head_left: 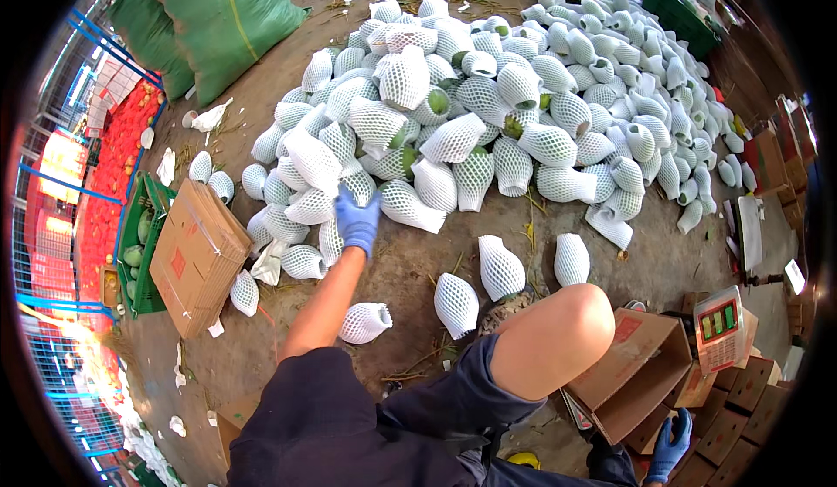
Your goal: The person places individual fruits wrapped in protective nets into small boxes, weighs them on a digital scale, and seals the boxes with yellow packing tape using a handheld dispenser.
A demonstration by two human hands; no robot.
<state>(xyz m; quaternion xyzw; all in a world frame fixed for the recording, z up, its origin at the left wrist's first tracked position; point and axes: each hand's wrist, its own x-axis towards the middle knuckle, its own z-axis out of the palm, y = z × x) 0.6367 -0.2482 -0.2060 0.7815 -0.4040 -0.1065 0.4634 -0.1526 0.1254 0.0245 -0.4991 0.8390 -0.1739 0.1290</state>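
Note:
A large pile of green fruits in white foam net sleeves (549, 143) lies on the floor before me. My left hand (358, 219), in a blue glove, reaches to the pile's near left edge and touches a netted fruit there; whether its fingers grip that fruit cannot be told. At the lower right, my right hand (671, 444), gloved in blue too, is apart from the pile with its fingers spread, near stacked cartons. An open cardboard box (644, 382) stands between my knee and a digital scale display (718, 327). Several netted fruits (456, 304) lie loose near my legs.
Flattened cardboard boxes (196, 251), tied in a bundle, lean beside a green crate of fruit (140, 245) at left. Green sacks (222, 22) stand at the upper left, near a blue wire fence (46, 238). Closed cartons (732, 408) are stacked at the lower right. Another green crate (680, 19) is beyond the pile.

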